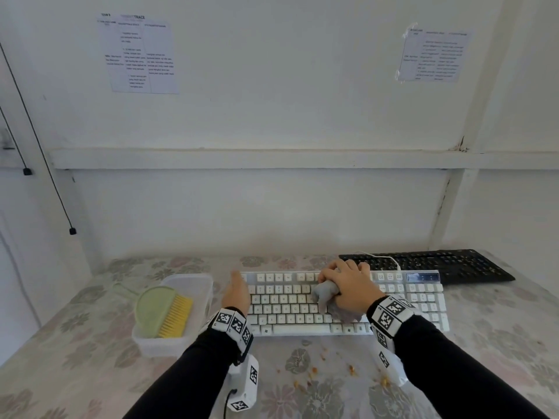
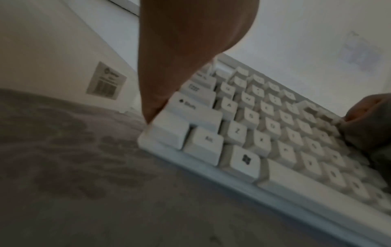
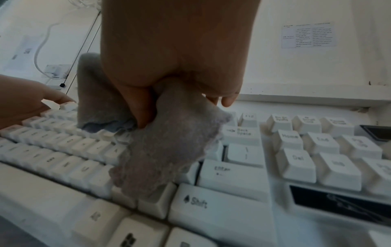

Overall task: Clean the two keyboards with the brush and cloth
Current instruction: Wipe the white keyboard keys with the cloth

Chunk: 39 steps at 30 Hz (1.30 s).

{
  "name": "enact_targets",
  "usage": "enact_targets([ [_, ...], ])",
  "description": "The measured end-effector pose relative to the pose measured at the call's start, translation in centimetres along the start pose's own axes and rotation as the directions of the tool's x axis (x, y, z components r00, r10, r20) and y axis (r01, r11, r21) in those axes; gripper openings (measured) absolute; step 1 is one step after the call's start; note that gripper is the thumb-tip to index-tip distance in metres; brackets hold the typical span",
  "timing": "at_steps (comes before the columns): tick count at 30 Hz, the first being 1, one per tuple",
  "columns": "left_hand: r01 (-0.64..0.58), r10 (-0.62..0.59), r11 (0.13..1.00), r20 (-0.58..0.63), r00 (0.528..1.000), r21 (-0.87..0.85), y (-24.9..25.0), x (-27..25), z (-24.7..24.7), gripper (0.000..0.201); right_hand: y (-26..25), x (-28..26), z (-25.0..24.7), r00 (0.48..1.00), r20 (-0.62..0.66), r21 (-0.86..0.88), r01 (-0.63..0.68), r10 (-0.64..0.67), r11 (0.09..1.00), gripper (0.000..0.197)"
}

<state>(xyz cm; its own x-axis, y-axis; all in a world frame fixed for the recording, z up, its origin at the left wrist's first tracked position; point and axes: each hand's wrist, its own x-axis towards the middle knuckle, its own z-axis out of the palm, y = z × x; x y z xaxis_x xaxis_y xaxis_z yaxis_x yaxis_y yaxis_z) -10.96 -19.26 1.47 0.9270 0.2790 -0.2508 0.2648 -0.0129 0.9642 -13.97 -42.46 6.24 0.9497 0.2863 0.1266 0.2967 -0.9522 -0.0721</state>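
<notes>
The right hand (image 1: 348, 285) clutched a bunched grey cloth (image 1: 326, 293) on the white keyboard (image 1: 423, 297); at nine o'clock, the left hand (image 1: 239, 290), fingers straight, steadied its edge.

Grey cloth (image 1: 328, 293) bunched on white keyboard (image 1: 290, 309) — black keyboard (image 1: 429, 264) behind, brush (image 1: 165, 313) boxed.

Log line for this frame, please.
stage: wiping white keyboard | right hand: grips grey cloth | left hand: steadies left end | brush: in tub

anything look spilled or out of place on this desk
Yes: orange-brown crumbs lie scattered on the floral tablecloth just in front of the white keyboard, between the person's forearms. Nothing else looks askew or damaged.
</notes>
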Motion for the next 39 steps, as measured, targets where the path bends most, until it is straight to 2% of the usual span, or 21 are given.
enact_targets([
  [1,0.049,-0.048,0.997,0.033,0.998,-0.052,-0.6,0.9,0.0,0.118,0.0,0.0,0.1,1.0,-0.001,0.003,-0.004,0.004,1.0,0.037],
  [2,0.11,-0.104,0.99,0.068,0.992,-0.094,-1.0,1.3,-0.3,0.123,0.0,0.0,0.2,1.0,-0.002,0.005,-0.009,0.009,1.0,0.037],
  [3,0.168,-0.155,0.976,0.097,0.983,-0.135,-1.2,1.6,-0.6,0.11,-0.1,0.0,0.3,1.0,-0.002,0.007,-0.017,0.017,1.0,0.037],
  [5,0.21,-0.178,0.958,0.168,0.97,-0.197,-0.9,1.8,-0.9,0.076,-0.4,-0.1,0.7,0.999,-0.031,0.021,-0.035,0.035,0.999,0.036],
  [7,0.218,-0.176,0.957,0.214,0.961,-0.189,-1.1,1.9,-0.9,0.073,-1.0,-0.2,1.0,0.994,-0.098,0.041,-0.043,0.047,0.998,0.033],
  [10,0.227,-0.189,0.953,0.195,0.963,-0.199,-1.4,2.5,-0.7,0.08,-2.7,-0.2,1.8,0.987,-0.151,0.09,-0.039,0.052,0.995,0.033],
  [13,0.246,-0.205,0.947,0.201,0.958,-0.208,-1.1,2.2,-0.9,0.072,-4.4,-0.2,2.9,0.988,-0.138,0.169,-0.041,0.065,0.985,0.036],
  [16,0.254,-0.202,0.941,0.233,0.951,-0.222,-0.9,1.8,-1.0,0.064,-5.4,-0.3,4.1,0.998,-0.065,0.154,-0.008,0.019,0.988,0.045],
  [18,0.247,-0.197,0.946,0.235,0.952,-0.209,-0.9,2.0,-1.0,0.071,-5.9,-0.7,4.6,1.0,-0.016,0.15,0.016,-0.013,0.989,0.045],
  [20,0.275,-0.218,0.942,0.271,0.938,-0.194,-1.8,3.2,-0.9,0.088,-6.2,-0.9,4.5,0.999,-0.005,0.145,0.033,-0.033,0.989,0.036],
  [22,0.281,-0.228,0.947,0.291,0.929,-0.157,-3.3,5.1,-0.6,0.092,-6.5,-0.7,3.9,0.998,-0.045,0.176,0.042,-0.035,0.983,0.03],
  [25,0.295,-0.236,0.94,0.296,0.926,-0.174,-3.6,5.5,-1.0,0.098,-7.6,0.7,2.4,0.982,-0.189,0.23,0.069,-0.025,0.971,0.035],
  [27,0.297,-0.233,0.933,0.286,0.929,-0.202,-2.1,3.7,-1.2,0.088,-8.8,1.6,1.8,0.971,-0.232,0.203,0.1,-0.051,0.974,0.036],
  [29,0.265,-0.208,0.942,0.26,0.943,-0.207,-0.7,2.0,-1.5,0.074,-10.0,2.3,1.9,0.979,-0.186,0.146,0.107,-0.079,0.983,0.035],
  [33,0.271,-0.202,0.938,0.296,0.934,-0.216,-0.7,1.9,-1.5,0.07,-9.3,2.0,2.3,0.986,-0.167,0.142,0.018,0.006,0.99,0.032],
  [39,0.269,-0.208,0.945,0.292,0.933,-0.186,-1.2,2.1,-1.4,0.063,-2.8,-1.1,1.2,0.961,-0.152,0.122,-0.212,0.23,0.97,0.032],
])
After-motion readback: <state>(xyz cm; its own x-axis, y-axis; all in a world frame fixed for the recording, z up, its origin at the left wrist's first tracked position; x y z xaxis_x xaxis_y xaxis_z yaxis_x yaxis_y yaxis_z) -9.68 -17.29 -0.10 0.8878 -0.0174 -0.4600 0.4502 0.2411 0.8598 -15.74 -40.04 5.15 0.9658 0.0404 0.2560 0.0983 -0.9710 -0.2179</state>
